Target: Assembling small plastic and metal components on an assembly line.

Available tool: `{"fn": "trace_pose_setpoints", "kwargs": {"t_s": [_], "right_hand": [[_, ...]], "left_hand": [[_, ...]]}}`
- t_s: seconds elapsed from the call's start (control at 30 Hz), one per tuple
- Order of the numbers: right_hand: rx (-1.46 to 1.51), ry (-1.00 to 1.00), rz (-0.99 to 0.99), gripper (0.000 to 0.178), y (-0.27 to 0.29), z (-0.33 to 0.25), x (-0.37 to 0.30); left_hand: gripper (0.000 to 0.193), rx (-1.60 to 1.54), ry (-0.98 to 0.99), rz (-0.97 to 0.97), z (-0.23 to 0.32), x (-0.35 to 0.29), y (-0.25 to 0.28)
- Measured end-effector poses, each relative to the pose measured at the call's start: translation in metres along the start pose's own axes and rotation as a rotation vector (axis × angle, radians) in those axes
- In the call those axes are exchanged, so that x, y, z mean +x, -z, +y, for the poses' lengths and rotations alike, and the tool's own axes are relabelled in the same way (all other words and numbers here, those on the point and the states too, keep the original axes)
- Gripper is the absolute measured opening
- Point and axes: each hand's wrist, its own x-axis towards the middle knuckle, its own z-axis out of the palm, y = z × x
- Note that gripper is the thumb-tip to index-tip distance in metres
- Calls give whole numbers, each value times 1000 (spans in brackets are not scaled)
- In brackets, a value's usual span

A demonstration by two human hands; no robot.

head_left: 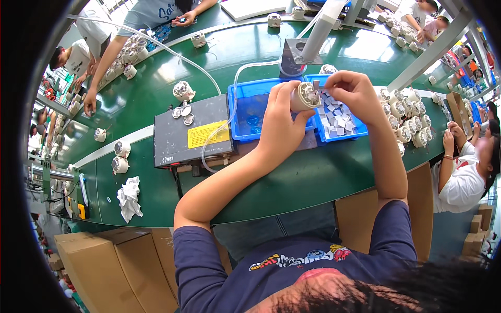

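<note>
My left hand [283,125] grips a round white housing [301,100] with metal parts showing in its open face, held above two blue bins. Close to that face, the thumb and fingers of my right hand [355,93] pinch a small flat grey piece [316,85]. Whether the piece touches the housing I cannot tell. Below my right hand, many small white-and-grey square pieces [336,119] fill the right blue bin [360,136]. Behind my left wrist stands the other blue bin [250,85], with some round bluish items [254,120] in it.
Left of the bins sits a black control box [169,141] with small round metal parts [186,110] on top and a clear tube [236,88]. Similar housings [409,117] crowd the right. A crumpled white cloth [129,199] lies left. A metal post [319,34] rises ahead. Co-workers sit around.
</note>
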Motion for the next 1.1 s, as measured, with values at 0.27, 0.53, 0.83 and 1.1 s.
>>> {"fn": "trace_pose_setpoints", "kwargs": {"t_s": [0.27, 0.53, 0.83, 1.1], "right_hand": [[-277, 466, -23, 18, -9, -6, 1], [79, 76, 95, 21, -33, 38, -2], [223, 140, 279, 20, -22, 52, -5], [-179, 335, 376, 14, -7, 50, -3]], "left_hand": [[60, 108, -60, -64, 4, 2, 7], [63, 135, -20, -58, 2, 2, 3], [61, -475, 345, -32, -1, 16, 9], [64, -457, 235, -44, 3, 24, 16]]}}
